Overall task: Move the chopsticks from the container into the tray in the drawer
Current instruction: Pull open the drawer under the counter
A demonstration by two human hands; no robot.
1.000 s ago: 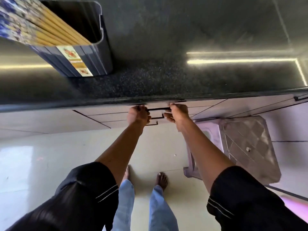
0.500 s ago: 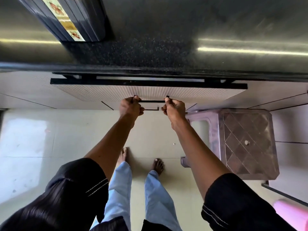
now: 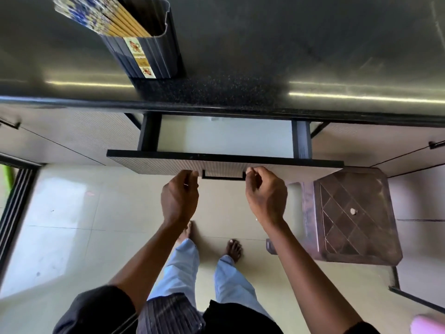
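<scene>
Fingers (image 3: pixel 252 173) of the right hand (image 3: pixel 266 196) curl loosely at one end of the drawer handle (image 3: pixel 223 177), and those of the left hand (image 3: pixel 179 200) at the other; whether either grips the bar I cannot tell. One hand at each end likely keeps the drawer (image 3: pixel 225 141) pulling out straight. It stands partly open, and only a pale interior shows, no tray yet. The chopsticks (image 3: pixel 101 18) lean bundled in the dark container (image 3: pixel 149 54) on the tabletop (image 3: pixel 289 44), just above the drawer, within easy reach.
</scene>
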